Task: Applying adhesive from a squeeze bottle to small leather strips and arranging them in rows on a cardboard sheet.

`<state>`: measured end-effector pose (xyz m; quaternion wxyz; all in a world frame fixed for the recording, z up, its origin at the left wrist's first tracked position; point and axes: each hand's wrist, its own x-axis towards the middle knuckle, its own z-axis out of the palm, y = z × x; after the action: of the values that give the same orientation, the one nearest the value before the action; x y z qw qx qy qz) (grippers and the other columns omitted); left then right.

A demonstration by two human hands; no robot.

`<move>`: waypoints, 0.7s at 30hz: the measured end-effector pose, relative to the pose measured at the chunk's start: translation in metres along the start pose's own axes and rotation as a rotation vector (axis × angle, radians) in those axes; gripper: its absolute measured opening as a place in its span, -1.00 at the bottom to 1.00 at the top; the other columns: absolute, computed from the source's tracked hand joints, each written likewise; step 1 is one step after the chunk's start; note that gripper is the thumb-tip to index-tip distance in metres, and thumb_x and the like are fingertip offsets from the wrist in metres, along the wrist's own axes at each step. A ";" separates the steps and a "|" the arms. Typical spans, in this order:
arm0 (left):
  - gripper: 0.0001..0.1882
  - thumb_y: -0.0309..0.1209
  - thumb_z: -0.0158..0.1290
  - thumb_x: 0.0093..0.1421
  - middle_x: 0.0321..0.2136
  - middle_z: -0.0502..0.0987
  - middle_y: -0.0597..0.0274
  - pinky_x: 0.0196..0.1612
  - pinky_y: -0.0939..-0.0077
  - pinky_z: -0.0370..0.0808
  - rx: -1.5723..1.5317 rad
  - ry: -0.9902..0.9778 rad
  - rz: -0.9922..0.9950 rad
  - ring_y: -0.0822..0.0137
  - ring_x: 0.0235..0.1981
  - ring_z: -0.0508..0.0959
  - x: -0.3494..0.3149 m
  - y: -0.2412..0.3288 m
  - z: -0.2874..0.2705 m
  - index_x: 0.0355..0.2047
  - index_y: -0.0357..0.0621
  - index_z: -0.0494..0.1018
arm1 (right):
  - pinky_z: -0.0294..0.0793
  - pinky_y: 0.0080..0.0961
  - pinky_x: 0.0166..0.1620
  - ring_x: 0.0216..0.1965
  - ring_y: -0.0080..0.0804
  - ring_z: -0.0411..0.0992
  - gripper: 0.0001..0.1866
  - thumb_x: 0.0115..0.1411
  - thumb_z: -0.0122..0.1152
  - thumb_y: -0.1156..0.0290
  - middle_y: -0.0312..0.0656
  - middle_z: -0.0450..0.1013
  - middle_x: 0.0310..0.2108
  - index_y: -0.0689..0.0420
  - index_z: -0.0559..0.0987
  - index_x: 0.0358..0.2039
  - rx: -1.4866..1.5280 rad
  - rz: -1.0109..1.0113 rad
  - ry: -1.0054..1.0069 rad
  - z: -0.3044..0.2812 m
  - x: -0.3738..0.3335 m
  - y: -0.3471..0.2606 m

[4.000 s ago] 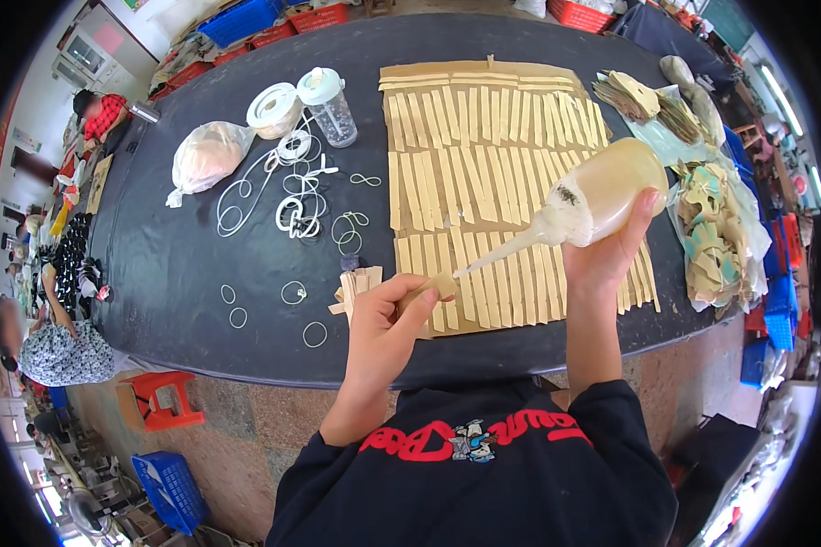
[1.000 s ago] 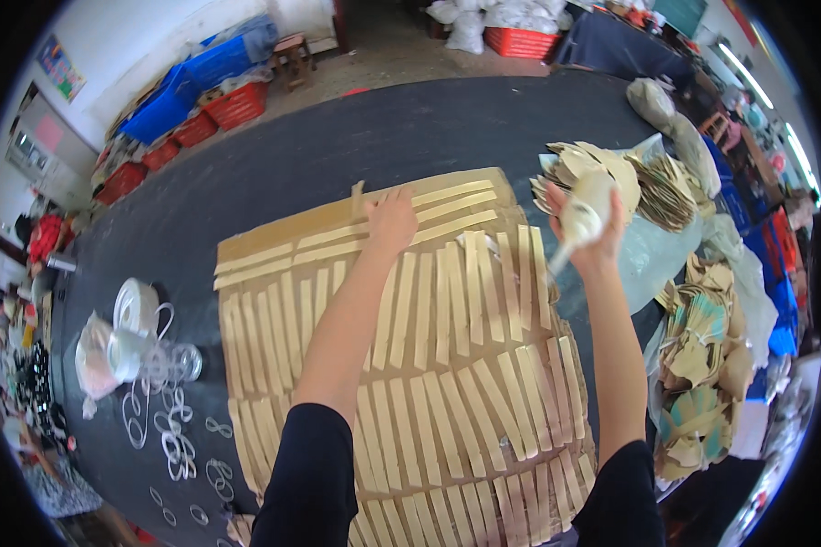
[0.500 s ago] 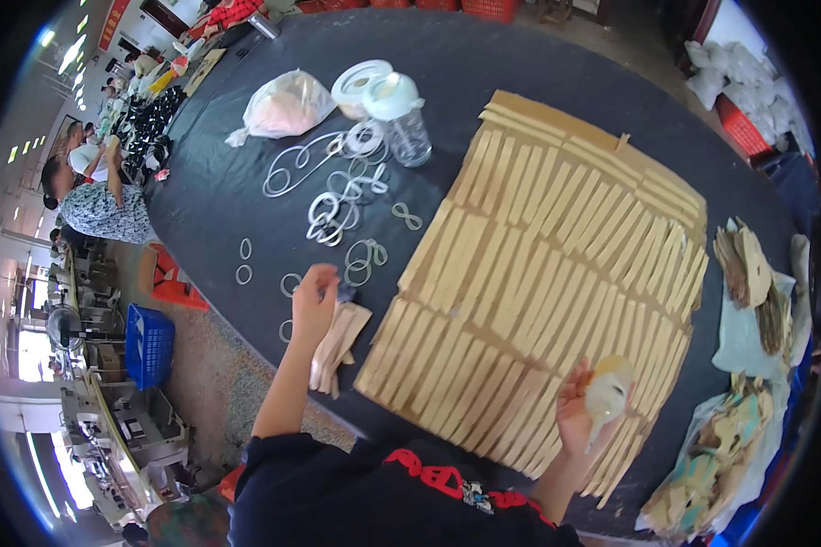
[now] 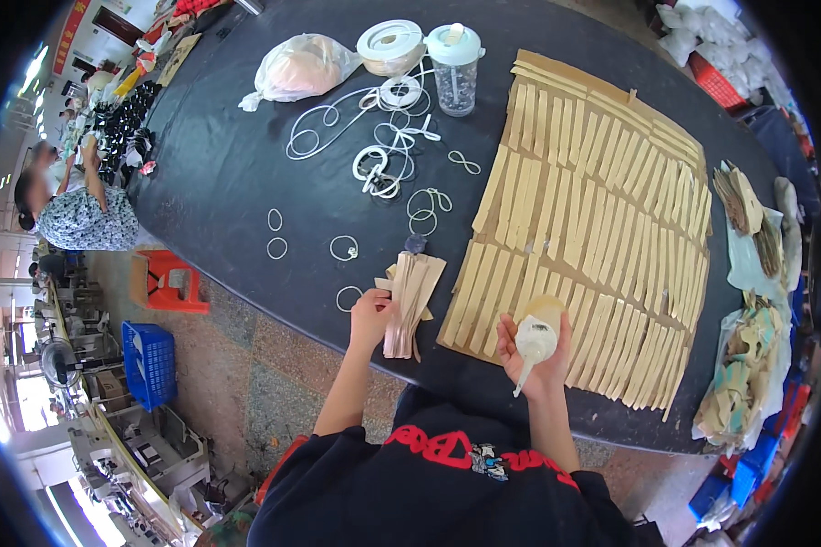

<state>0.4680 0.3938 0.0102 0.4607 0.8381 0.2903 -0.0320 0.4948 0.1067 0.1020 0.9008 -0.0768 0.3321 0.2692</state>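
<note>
My right hand (image 4: 547, 365) is wrapped round a squeeze bottle (image 4: 535, 339), its whitish nozzle tilted down toward me and its base yellowish. The bottle hangs over the near edge of a cardboard sheet (image 4: 466, 345) covered with rows of narrow beige strips (image 4: 556, 212). To the left, the fingers of my left hand (image 4: 371, 319) are closed at the left side of a loose bundle of similar strips (image 4: 412, 301), which lies at the table edge. A small dark round object (image 4: 415, 243) sits at the far end of that bundle.
Elastic loops (image 4: 345, 248) and white cords (image 4: 374, 169) lie beyond my left hand. Farther back are a plastic bag (image 4: 306, 68), a tape roll (image 4: 390, 47) and a lidded clear cup (image 4: 454, 73). Bags of scraps (image 4: 748, 374) line the right edge. A person (image 4: 87, 214) is at far left.
My left hand has come down from above the bundle onto its left side. The right hand and bottle have shifted left, toward the sheet's near edge. The whole view has turned slightly.
</note>
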 end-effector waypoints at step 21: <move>-0.83 -0.46 0.06 0.05 -0.51 0.56 0.04 -0.35 0.51 0.49 -0.170 -0.023 0.114 0.29 -0.47 0.59 -0.007 -0.010 -0.002 -0.37 -0.32 0.51 | 0.23 -0.21 0.12 0.05 0.09 0.25 -0.13 0.06 -0.15 -0.29 0.31 0.26 -0.04 0.30 0.17 0.05 -0.245 0.111 -0.049 -0.016 0.088 0.099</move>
<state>0.4563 0.3961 0.0058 0.5344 0.8109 0.2382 0.0093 0.4887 0.2236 0.0373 0.8762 -0.1611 0.2781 0.3591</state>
